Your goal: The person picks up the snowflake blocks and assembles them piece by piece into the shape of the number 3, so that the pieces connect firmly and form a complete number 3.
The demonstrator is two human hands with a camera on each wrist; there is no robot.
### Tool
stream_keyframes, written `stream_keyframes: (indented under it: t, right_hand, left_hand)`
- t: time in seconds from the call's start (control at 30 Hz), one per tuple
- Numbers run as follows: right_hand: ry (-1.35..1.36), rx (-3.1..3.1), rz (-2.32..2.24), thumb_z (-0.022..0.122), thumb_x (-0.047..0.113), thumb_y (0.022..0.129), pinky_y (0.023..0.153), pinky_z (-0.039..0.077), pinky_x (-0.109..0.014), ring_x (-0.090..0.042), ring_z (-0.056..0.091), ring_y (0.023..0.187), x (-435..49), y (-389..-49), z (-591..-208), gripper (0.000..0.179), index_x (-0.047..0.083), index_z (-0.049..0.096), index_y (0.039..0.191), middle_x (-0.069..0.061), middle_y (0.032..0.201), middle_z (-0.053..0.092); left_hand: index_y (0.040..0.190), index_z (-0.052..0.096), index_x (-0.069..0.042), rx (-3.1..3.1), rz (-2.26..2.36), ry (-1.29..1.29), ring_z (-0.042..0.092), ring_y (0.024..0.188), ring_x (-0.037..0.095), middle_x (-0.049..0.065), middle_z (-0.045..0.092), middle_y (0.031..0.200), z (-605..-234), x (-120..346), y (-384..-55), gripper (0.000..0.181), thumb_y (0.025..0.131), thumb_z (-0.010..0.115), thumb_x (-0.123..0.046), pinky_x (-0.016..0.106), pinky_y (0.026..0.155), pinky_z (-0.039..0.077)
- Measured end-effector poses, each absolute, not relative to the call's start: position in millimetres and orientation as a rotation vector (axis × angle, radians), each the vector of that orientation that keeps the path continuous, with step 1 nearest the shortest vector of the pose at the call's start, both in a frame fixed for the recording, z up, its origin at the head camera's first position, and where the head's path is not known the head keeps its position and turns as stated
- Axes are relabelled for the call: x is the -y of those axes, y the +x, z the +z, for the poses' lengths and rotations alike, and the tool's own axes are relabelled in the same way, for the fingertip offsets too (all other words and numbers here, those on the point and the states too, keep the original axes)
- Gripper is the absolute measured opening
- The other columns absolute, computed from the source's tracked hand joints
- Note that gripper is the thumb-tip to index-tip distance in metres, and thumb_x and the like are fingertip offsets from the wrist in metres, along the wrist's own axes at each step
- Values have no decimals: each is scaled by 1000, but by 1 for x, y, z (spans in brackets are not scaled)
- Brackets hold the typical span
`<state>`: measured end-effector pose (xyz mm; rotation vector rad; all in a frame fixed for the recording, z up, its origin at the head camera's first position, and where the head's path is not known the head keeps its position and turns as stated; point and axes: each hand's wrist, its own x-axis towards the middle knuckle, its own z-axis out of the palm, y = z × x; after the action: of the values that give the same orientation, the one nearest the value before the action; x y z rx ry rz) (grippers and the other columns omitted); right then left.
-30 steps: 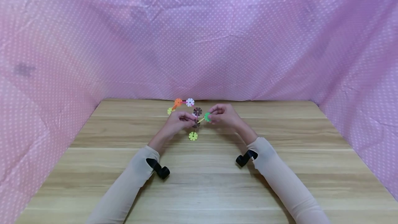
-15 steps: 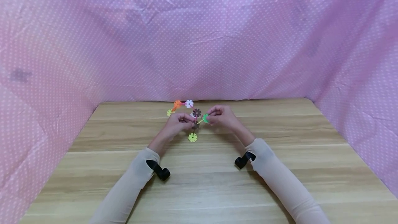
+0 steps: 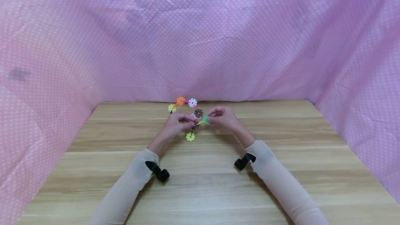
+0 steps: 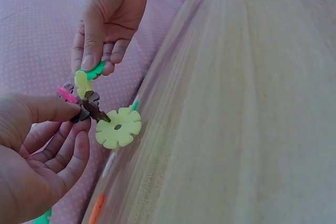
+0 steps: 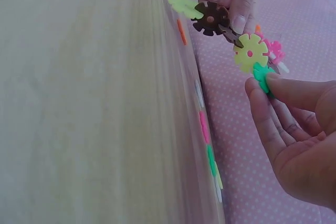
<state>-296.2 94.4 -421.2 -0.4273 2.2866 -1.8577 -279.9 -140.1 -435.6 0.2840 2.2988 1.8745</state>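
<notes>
Both hands hold one chain of interlocking plastic snowflake discs above the table. My left hand [image 3: 178, 122] pinches a dark brown disc [image 4: 83, 114] between thumb and fingers. My right hand [image 3: 222, 116] pinches a green disc [image 5: 262, 73], which joins a yellow disc [image 5: 242, 59] leading to the brown part. Below the left fingertips hangs another yellow disc [image 4: 128, 124]. Beyond the left hand, the chain curves through a brown disc [image 3: 199, 111], a white disc [image 3: 192, 100] and an orange disc [image 3: 180, 99] to a yellow disc [image 3: 172, 107]. The left hand hides part of the chain.
The wooden table [image 3: 200, 190] reaches back to a pink dotted cloth [image 3: 200, 37] hanging behind and at both sides. In the right wrist view, thin coloured pieces, among them a pink piece [image 5: 204, 127], show along the table's edge.
The far left end of the chain has risen slightly and tilted right, while the lower yellow disc has swung a little left. Both hands keep their pinches and have barely moved.
</notes>
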Motion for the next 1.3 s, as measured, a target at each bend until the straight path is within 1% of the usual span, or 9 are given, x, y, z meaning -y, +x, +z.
stream_keyframes:
  t: [0.17, 0.43, 0.6, 0.7, 0.83, 1.0, 1.13, 1.23, 1.3]
  right_hand:
    - [-426, -2307, -1853, 76, -4, 86, 81, 63, -49, -16, 71, 72, -93, -295, -422, 19, -10, 71, 104, -10, 87, 77]
    - [-441, -2321, -1859, 76, -5, 85, 75, 64, -44, -15, 71, 69, -92, -294, -421, 19, -11, 72, 103, -9, 83, 76]
    - [-431, -2299, -1883, 76, -5, 86, 74, 64, -40, -14, 71, 69, -93, -292, -419, 20, -11, 71, 104, -8, 84, 77]
    - [-424, -2286, -1899, 76, -4, 86, 74, 65, -38, -14, 70, 69, -94, -292, -417, 21, -12, 70, 105, -9, 86, 77]
    - [-425, -2289, -1911, 76, -4, 86, 72, 64, -35, -12, 70, 68, -93, -291, -415, 23, -13, 69, 105, -15, 89, 77]
    - [-435, -2327, -1913, 76, -6, 85, 75, 64, -44, -13, 70, 68, -89, -289, -412, 21, -13, 70, 103, -21, 91, 76]
    - [-407, -2308, -1957, 74, -7, 87, 79, 63, -48, -11, 71, 69, -87, -289, -412, 22, -15, 68, 107, -16, 88, 76]
    - [-399, -2287, -1997, 72, -7, 88, 78, 64, -42, -9, 70, 70, -87, -290, -414, 25, -16, 67, 110, -14, 88, 77]
    - [-402, -2279, -2008, 72, -6, 89, 77, 64, -39, -9, 70, 71, -87, -291, -416, 26, -16, 66, 113, -15, 90, 77]
  left_hand:
    - [108, 74, 6, -2330, 1861, 302, 68, 80, 8, 20, 75, 110, -436, 141, -278, 20, 88, 73, 4, 19, 73, 59]
    - [108, 74, 6, -2354, 1886, 321, 68, 79, 9, 19, 76, 106, -435, 141, -277, 19, 89, 74, 2, 20, 71, 59]
    - [108, 74, 7, -2358, 1921, 295, 68, 78, 9, 20, 76, 103, -435, 140, -277, 20, 88, 74, 3, 20, 71, 59]
    - [107, 74, 8, -2355, 1950, 307, 69, 77, 9, 21, 76, 103, -434, 138, -276, 19, 88, 74, 4, 20, 71, 60]
    - [105, 74, 9, -2354, 1982, 308, 70, 77, 8, 22, 76, 102, -434, 135, -274, 18, 87, 74, 6, 18, 71, 59]
    - [105, 74, 8, -2390, 1967, 275, 69, 77, 7, 19, 77, 99, -434, 133, -274, 18, 87, 74, 6, 17, 71, 59]
    - [105, 74, 7, -2405, 1984, 258, 68, 75, 7, 19, 77, 99, -434, 134, -275, 19, 87, 74, 6, 17, 69, 58]
    - [105, 75, 7, -2434, 2000, 262, 67, 73, 7, 19, 77, 99, -433, 134, -275, 19, 86, 75, 5, 17, 67, 57]
    - [105, 75, 6, -2441, 2006, 240, 66, 73, 6, 20, 76, 98, -432, 133, -274, 20, 86, 75, 5, 16, 66, 56]
